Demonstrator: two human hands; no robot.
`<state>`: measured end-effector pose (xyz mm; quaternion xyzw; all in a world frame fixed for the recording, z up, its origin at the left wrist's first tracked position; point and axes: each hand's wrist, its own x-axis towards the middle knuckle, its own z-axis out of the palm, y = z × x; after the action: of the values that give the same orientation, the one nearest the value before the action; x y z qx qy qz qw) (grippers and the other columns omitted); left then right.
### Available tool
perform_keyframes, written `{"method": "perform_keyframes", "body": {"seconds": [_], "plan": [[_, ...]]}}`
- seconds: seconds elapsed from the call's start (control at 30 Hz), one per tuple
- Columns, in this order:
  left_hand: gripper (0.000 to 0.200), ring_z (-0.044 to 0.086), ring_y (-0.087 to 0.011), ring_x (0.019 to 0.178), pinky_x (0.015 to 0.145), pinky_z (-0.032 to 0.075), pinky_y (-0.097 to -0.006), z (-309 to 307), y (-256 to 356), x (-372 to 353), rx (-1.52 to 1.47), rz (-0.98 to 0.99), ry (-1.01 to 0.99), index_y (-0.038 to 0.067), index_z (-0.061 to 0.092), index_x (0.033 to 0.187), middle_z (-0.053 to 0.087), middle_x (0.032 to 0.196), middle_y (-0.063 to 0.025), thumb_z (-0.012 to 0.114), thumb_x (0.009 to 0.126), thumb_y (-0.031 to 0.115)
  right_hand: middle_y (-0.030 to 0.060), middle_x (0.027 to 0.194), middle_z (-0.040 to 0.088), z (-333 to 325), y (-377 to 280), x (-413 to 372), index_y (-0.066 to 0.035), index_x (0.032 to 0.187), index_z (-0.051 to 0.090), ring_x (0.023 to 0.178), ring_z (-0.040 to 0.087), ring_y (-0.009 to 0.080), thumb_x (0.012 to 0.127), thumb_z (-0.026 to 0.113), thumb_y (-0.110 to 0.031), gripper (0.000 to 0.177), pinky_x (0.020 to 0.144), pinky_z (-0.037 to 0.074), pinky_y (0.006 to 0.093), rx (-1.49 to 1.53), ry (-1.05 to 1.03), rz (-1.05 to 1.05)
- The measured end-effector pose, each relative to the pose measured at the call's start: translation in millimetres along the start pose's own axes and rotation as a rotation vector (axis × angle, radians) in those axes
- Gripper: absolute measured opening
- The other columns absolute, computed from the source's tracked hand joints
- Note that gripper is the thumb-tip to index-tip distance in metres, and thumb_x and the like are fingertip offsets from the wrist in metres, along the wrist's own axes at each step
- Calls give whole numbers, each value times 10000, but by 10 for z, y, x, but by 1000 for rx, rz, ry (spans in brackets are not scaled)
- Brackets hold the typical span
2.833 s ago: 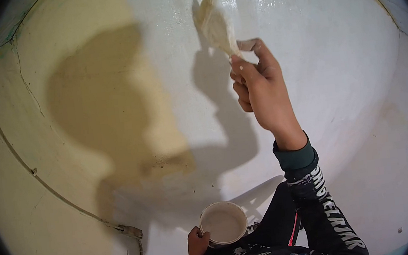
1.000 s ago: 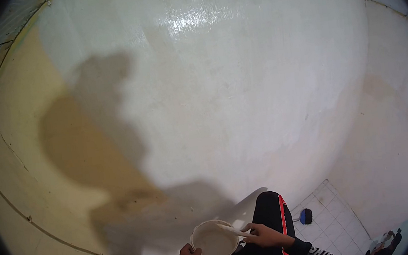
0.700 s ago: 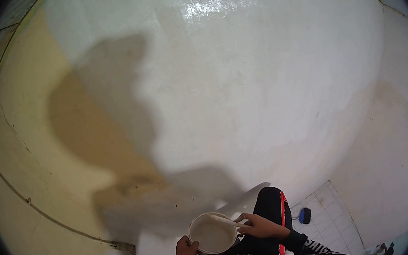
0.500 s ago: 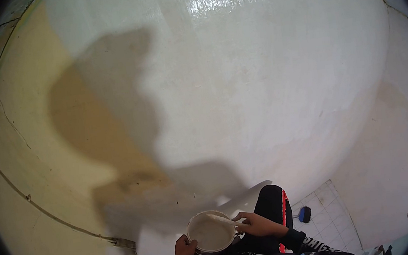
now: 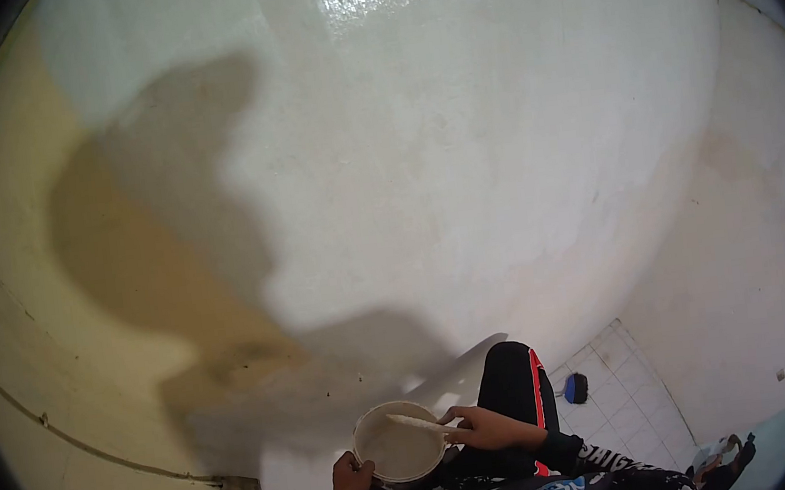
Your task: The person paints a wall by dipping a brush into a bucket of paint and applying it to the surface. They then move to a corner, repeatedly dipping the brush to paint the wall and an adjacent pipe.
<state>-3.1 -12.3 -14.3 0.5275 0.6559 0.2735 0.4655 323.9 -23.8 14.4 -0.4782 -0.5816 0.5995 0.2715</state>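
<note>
My left hand [image 5: 350,482] grips the rim of a small round pail of pale paint [image 5: 398,443] low in the view, in front of my body. My right hand [image 5: 485,429] holds a paint-covered brush [image 5: 418,422] by its handle, the bristle end lying across the pail's mouth over the paint. The wall [image 5: 460,161] ahead is freshly white and glossy at the top, with a bare yellowish area [image 5: 55,309] on the left.
A white tiled floor [image 5: 631,402] shows at lower right with a small blue object [image 5: 575,387] on it. A thin cable or crack line [image 5: 98,448] runs down the yellow part of the wall. My shadow falls across the wall's middle left.
The brush came down from the wall into the pail. Over the last second my right hand has kept the brush at the pail's mouth, and the view has shifted slightly.
</note>
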Motion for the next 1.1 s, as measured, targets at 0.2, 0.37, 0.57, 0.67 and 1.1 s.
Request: {"method": "perform_keyframes", "body": {"seconds": [0.2, 0.37, 0.57, 0.67, 1.1], "plan": [[186, 644, -195, 613, 503, 552, -360, -11, -520, 205, 39, 63, 59, -53, 525, 754, 539, 683, -88, 646, 788, 83, 108, 774, 680, 2, 130, 37, -33, 1323, 550, 670, 582, 141, 970, 650, -295, 451, 642, 446, 318, 32, 28, -30], [189, 581, -171, 601, 525, 528, -352, 31, -79, -5, -70, -7, 57, -46, 535, 759, 542, 688, -94, 653, 784, 100, 121, 769, 683, -16, 14, 2, -22, 1315, 553, 669, 593, 155, 971, 644, -285, 442, 646, 455, 320, 3, 20, 13], [212, 534, -159, 606, 545, 498, -353, 26, -138, -7, -24, 23, 73, -36, 516, 746, 518, 672, -83, 663, 780, 114, 138, 794, 700, 23, 27, 12, -21, 1309, 558, 690, 623, 167, 972, 644, -282, 435, 661, 470, 326, -5, 21, 21], [247, 505, -165, 619, 567, 471, -371, -1, -165, -19, -27, 27, 76, -27, 496, 734, 497, 658, -86, 676, 773, 136, 143, 792, 701, 45, 3, 5, -17, 1297, 568, 693, 640, 183, 969, 642, -271, 421, 660, 478, 340, 6, 22, 22], [231, 673, -235, 593, 582, 526, -365, 93, 344, -375, 117, 0, 56, -22, 553, 927, 613, 711, -133, 667, 815, 146, 210, 771, 671, -7, -738, 171, -34, 1126, 618, 743, 668, 421, 859, 611, -116, 279, 661, 532, 499, -736, -60, -220]]}}
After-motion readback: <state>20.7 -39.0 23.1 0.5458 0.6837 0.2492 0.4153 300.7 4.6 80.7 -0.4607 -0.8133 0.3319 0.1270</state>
